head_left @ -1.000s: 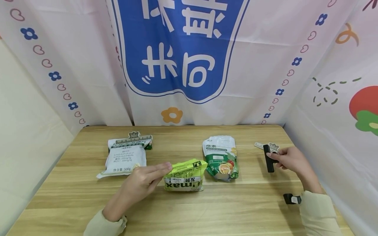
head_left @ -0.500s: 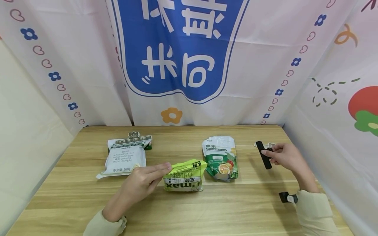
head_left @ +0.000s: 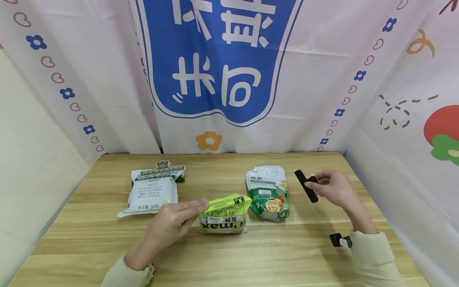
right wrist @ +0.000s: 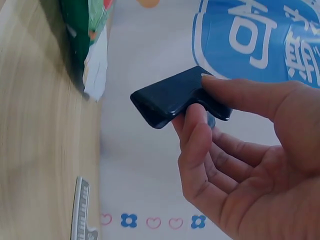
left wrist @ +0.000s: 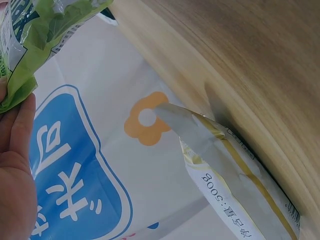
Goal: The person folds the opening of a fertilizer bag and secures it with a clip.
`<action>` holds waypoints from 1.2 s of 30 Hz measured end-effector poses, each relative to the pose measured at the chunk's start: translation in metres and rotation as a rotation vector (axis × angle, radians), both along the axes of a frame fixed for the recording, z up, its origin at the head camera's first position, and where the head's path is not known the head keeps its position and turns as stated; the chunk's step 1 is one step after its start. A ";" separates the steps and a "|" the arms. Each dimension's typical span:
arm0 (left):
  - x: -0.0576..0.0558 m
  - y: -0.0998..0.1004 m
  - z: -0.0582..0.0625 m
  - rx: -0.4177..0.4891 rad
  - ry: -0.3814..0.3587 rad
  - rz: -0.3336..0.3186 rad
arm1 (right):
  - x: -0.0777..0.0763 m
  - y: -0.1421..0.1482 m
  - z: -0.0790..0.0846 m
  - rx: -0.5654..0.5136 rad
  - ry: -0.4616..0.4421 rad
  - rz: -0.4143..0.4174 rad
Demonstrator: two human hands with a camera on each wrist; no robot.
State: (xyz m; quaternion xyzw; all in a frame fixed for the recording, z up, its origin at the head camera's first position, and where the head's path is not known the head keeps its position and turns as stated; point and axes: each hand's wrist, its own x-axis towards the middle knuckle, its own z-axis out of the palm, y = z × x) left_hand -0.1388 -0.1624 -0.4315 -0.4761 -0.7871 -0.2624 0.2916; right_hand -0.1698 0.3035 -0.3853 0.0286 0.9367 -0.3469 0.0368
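My left hand (head_left: 168,223) pinches the folded top edge of a yellow-green bag (head_left: 224,221), which stands upright near the table's middle. In the left wrist view, the fingers (left wrist: 19,127) lie along the edge of this bag. My right hand (head_left: 333,189) holds a black bag clip (head_left: 303,183) between thumb and fingers, above the table to the right of a green-and-white pouch (head_left: 266,191). In the right wrist view, the thumb presses one lever of the clip, and the curled fingers are under the other side.
A white 500g bag (head_left: 152,195) lies at the left with a clip (head_left: 162,170) printed with piano keys across its top. In the right wrist view, a similar pale clip (right wrist: 80,210) rests on the wooden table (head_left: 251,259). Printed cloth (head_left: 305,99) stands behind the table.
My right hand has carried the black bag clip leftward, toward the green-and-white pouch, tilting it a little more. The left hand and the yellow-green bag have stayed put.
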 end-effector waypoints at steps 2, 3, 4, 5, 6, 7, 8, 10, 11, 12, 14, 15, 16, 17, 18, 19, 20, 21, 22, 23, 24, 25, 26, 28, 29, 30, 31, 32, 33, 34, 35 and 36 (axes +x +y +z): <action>0.000 0.000 0.000 0.004 0.009 -0.003 | 0.001 -0.004 0.002 0.017 0.022 0.011; 0.000 0.000 0.000 0.006 0.012 -0.004 | 0.002 -0.006 0.003 0.023 0.031 0.014; 0.000 0.000 0.000 0.007 0.015 -0.004 | 0.002 -0.009 0.005 0.030 0.045 0.018; 0.000 0.000 0.000 0.011 0.022 -0.008 | 0.003 -0.011 0.006 0.035 0.057 0.020; 0.000 0.001 0.000 0.012 0.022 -0.008 | 0.004 -0.014 0.007 0.042 0.068 0.022; 0.000 0.001 0.000 0.012 0.021 -0.008 | 0.005 -0.016 0.009 0.040 0.077 0.024; 0.000 0.001 0.000 0.009 0.014 -0.004 | 0.006 -0.019 0.011 0.041 0.085 0.026; 0.000 0.000 -0.001 0.004 0.002 0.000 | 0.008 -0.024 0.013 0.041 0.106 0.037; 0.000 0.000 -0.001 0.006 0.006 -0.003 | 0.009 -0.027 0.015 0.038 0.116 0.043; 0.000 0.000 -0.001 0.003 -0.002 0.001 | 0.010 -0.029 0.016 0.037 0.129 0.051; 0.000 0.000 -0.001 0.003 -0.003 0.001 | 0.012 -0.034 0.018 0.030 0.152 0.071; 0.000 0.000 -0.001 0.004 -0.003 0.001 | 0.012 -0.036 0.019 0.022 0.161 0.081; 0.000 0.000 0.000 0.006 -0.001 0.001 | 0.013 -0.038 0.020 0.014 0.171 0.090; 0.000 0.001 0.000 0.011 0.006 -0.003 | 0.014 -0.039 0.021 0.004 0.176 0.097; 0.000 0.001 0.000 0.012 0.006 -0.003 | 0.014 -0.041 0.022 -0.005 0.182 0.104; 0.000 0.001 0.000 0.017 0.014 -0.007 | 0.015 -0.043 0.023 -0.014 0.186 0.109; 0.000 0.001 0.000 0.018 0.018 -0.009 | 0.016 -0.044 0.023 -0.024 0.190 0.116; 0.000 0.001 0.000 0.020 0.019 -0.010 | 0.016 -0.046 0.024 -0.031 0.195 0.123; 0.000 0.001 0.000 0.024 0.026 -0.013 | 0.017 -0.047 0.025 -0.039 0.201 0.132; -0.001 0.001 0.000 0.024 0.027 -0.014 | 0.017 -0.048 0.025 -0.049 0.207 0.141; -0.001 0.001 0.000 0.020 0.021 -0.011 | 0.018 -0.049 0.026 -0.055 0.216 0.151; -0.001 0.001 0.000 0.019 0.021 -0.011 | 0.018 -0.050 0.026 -0.059 0.224 0.160; -0.001 0.000 -0.001 0.019 0.020 -0.010 | 0.018 -0.051 0.027 -0.064 0.232 0.171; 0.000 0.000 0.000 0.019 0.017 -0.009 | 0.019 -0.052 0.029 -0.075 0.248 0.186; -0.001 0.000 0.000 0.021 0.015 -0.009 | 0.019 -0.053 0.029 -0.080 0.255 0.192; -0.001 0.000 0.000 0.022 0.016 -0.009 | 0.019 -0.054 0.030 -0.085 0.261 0.196; -0.001 0.001 0.000 0.025 0.023 -0.011 | 0.020 -0.055 0.031 -0.093 0.264 0.198; -0.001 0.001 0.001 0.027 0.023 -0.011 | 0.020 -0.056 0.032 -0.101 0.269 0.200; -0.001 0.001 0.001 0.028 0.023 -0.011 | 0.021 -0.057 0.033 -0.111 0.275 0.202; -0.001 0.001 0.001 0.031 0.030 -0.013 | 0.021 -0.059 0.034 -0.120 0.279 0.205; -0.001 0.001 0.001 0.031 0.031 -0.013 | 0.021 -0.060 0.035 -0.128 0.285 0.207; -0.001 0.001 0.001 0.029 0.032 -0.014 | 0.021 -0.062 0.035 -0.136 0.290 0.207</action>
